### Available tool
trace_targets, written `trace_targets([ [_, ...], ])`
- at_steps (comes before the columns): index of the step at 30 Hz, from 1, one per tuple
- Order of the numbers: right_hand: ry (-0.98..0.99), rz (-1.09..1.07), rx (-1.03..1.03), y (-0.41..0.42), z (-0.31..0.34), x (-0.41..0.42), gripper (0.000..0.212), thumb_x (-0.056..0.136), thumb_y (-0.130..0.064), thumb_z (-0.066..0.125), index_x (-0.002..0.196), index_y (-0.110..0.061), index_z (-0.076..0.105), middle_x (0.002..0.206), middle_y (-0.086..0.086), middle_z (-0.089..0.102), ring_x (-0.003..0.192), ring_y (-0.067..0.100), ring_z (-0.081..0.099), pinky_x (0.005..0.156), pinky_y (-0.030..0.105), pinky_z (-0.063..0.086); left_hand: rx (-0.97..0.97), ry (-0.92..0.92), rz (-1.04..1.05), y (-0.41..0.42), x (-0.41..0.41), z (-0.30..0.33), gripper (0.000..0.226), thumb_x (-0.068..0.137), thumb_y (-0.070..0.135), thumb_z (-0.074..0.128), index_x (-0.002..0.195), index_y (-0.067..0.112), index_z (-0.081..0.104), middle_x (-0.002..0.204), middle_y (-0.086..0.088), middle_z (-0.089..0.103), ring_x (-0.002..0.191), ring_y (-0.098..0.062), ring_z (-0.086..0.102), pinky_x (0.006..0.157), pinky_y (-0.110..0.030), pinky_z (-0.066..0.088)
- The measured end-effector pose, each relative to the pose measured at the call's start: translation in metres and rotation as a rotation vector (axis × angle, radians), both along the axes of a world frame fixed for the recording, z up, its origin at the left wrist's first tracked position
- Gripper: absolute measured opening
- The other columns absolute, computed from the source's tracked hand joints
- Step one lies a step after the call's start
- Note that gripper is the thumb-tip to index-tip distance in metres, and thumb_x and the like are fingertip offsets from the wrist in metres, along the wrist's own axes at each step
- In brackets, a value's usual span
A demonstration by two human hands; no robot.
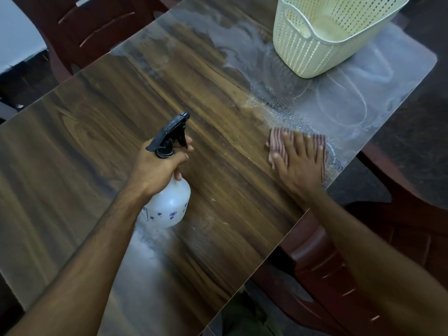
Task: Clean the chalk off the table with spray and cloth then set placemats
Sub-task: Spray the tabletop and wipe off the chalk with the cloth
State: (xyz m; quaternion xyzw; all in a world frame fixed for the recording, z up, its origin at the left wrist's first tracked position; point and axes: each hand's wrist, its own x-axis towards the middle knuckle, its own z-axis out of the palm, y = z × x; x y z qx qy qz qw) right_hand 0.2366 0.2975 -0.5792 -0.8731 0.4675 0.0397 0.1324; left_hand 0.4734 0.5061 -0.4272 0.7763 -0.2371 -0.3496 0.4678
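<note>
My left hand (160, 169) grips the neck of a white spray bottle (167, 204) with a black trigger head, held above the wooden table (97, 141), one finger on the trigger, nozzle aimed toward the far right. My right hand (299, 161) presses flat with spread fingers on a folded maroon striped cloth (278, 137) near the table's right edge. White chalk smears and looped chalk lines (344, 103) cover the far right part of the table. Wet spray droplets (278, 107) lie just beyond the cloth.
A cream perforated plastic basket (322, 49) stands on the chalky far right corner. Dark red plastic chairs sit at the far left (80, 27) and along the right side (322, 258). A hazy pale patch (148, 241) lies on the table under the bottle.
</note>
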Motion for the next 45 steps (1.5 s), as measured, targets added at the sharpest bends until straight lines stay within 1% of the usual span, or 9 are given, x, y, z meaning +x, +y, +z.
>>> trace_targets([
  [4, -0.004, -0.05, 0.0, -0.034, 0.0, 0.06, 0.074, 0.096, -0.069, 0.012, 0.159, -0.031, 0.003, 0.167, 0.005, -0.006, 0.153, 0.03, -0.007, 0.119, 0.061, -0.004, -0.009, 0.004, 0.01, -0.002, -0.008, -0.002, 0.026, 0.086, -0.008, 0.058, 0.102, 0.012, 0.065, 0.1, -0.004, 0.07, 0.041, -0.011, 0.051, 0.05, -0.018, 0.046],
  [7, 0.005, 0.123, -0.017, 0.004, 0.002, 0.086, 0.076, 0.095, -0.068, 0.007, 0.159, -0.028, 0.002, 0.167, 0.008, -0.005, 0.152, 0.033, -0.005, 0.119, 0.062, 0.0, 0.004, -0.012, -0.013, -0.004, -0.012, -0.004, 0.026, 0.087, -0.005, 0.059, 0.102, 0.014, 0.066, 0.098, 0.0, 0.071, 0.042, -0.015, 0.051, 0.053, -0.02, 0.048],
  [14, -0.085, 0.427, 0.001, 0.118, -0.005, -0.004, 0.065, 0.099, -0.062, 0.025, 0.156, -0.032, 0.026, 0.166, -0.001, 0.016, 0.153, 0.025, 0.009, 0.123, 0.051, -0.001, -0.027, 0.004, -0.043, -0.019, -0.029, 0.001, 0.028, 0.085, -0.007, 0.059, 0.095, 0.018, 0.067, 0.097, -0.001, 0.071, 0.042, -0.018, 0.049, 0.051, -0.023, 0.046],
  [18, 0.009, 0.24, -0.115, 0.053, -0.009, -0.04, 0.066, 0.098, -0.064, 0.022, 0.156, -0.033, 0.027, 0.165, -0.001, 0.019, 0.152, 0.026, 0.016, 0.122, 0.052, 0.005, -0.017, -0.002, -0.086, -0.027, -0.039, -0.001, 0.028, 0.086, -0.006, 0.059, 0.095, 0.02, 0.067, 0.097, -0.001, 0.071, 0.042, -0.018, 0.049, 0.053, -0.024, 0.047],
  [24, 0.004, 0.0, -0.001, -0.009, -0.001, -0.001, 0.07, 0.097, -0.065, 0.018, 0.159, -0.033, 0.011, 0.167, 0.003, 0.002, 0.153, 0.028, -0.002, 0.12, 0.055, -0.009, -0.025, 0.0, -0.128, -0.034, -0.059, -0.003, 0.031, 0.087, -0.007, 0.058, 0.095, 0.022, 0.065, 0.098, -0.003, 0.07, 0.04, -0.015, 0.049, 0.051, -0.022, 0.047],
  [27, 0.031, 0.184, -0.066, 0.041, -0.003, 0.004, 0.071, 0.099, -0.063, 0.018, 0.159, -0.028, 0.007, 0.167, 0.007, 0.001, 0.153, 0.032, -0.001, 0.12, 0.06, -0.003, -0.023, -0.002, -0.145, -0.041, -0.067, -0.002, 0.028, 0.086, -0.006, 0.059, 0.099, 0.018, 0.065, 0.098, -0.004, 0.07, 0.041, -0.015, 0.05, 0.051, -0.022, 0.047],
  [33, -0.073, 0.427, -0.007, 0.098, -0.007, -0.063, 0.064, 0.098, -0.063, 0.026, 0.155, -0.035, 0.027, 0.164, -0.003, 0.021, 0.152, 0.023, 0.016, 0.122, 0.053, 0.006, -0.005, -0.002, -0.129, -0.051, -0.072, -0.001, 0.023, 0.086, -0.006, 0.059, 0.099, 0.012, 0.066, 0.097, -0.004, 0.071, 0.038, -0.011, 0.049, 0.049, -0.02, 0.046],
  [41, -0.014, -0.051, 0.003, -0.054, -0.006, -0.05, 0.067, 0.097, -0.066, 0.019, 0.157, -0.038, 0.009, 0.167, -0.002, 0.002, 0.153, 0.024, -0.001, 0.121, 0.052, -0.007, 0.003, -0.015, -0.146, -0.055, -0.075, -0.003, 0.023, 0.087, -0.005, 0.059, 0.102, 0.01, 0.066, 0.099, -0.005, 0.07, 0.04, -0.011, 0.049, 0.05, -0.018, 0.046],
  [45, -0.002, -0.05, 0.006, -0.039, -0.002, -0.019, 0.07, 0.099, -0.065, 0.017, 0.159, -0.031, 0.005, 0.167, 0.005, -0.003, 0.153, 0.03, -0.004, 0.12, 0.058, -0.007, -0.002, -0.015, -0.149, -0.058, -0.078, -0.003, 0.022, 0.087, -0.005, 0.059, 0.101, 0.011, 0.066, 0.097, -0.004, 0.07, 0.04, -0.013, 0.049, 0.051, -0.02, 0.047],
])
